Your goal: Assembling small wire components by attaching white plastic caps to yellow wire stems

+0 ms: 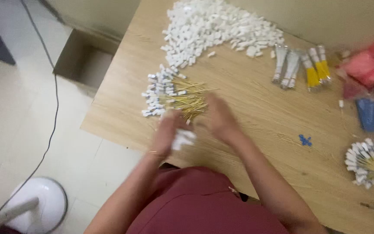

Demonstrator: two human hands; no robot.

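Brass-yellow pins with white caps (176, 96) lie in a loose fan on the wooden bench (256, 117), just ahead of both hands. Long axes run roughly left-to-right across my view, capped ends toward the bench's left edge, bare tips pointing right.

Left hand (166, 132) sits at the near edge of that fan, blurred. It seems closed around a small white clump (182, 139) — whether the fingers pinch it or merely cup it, I cannot tell.

Right hand (221, 119) rests just right of the pin tips, fingers extended and close together, seemingly holding nothing; blur keeps me from being sure. Of the two, I judge it nearer the bare ends and the left nearer the capped ends.

Farther back, a big heap of loose white caps (215, 28). Right of it, yellow and grey bundles (301, 65); at the far right edge, another capped bundle (369, 162), well apart from the hands.
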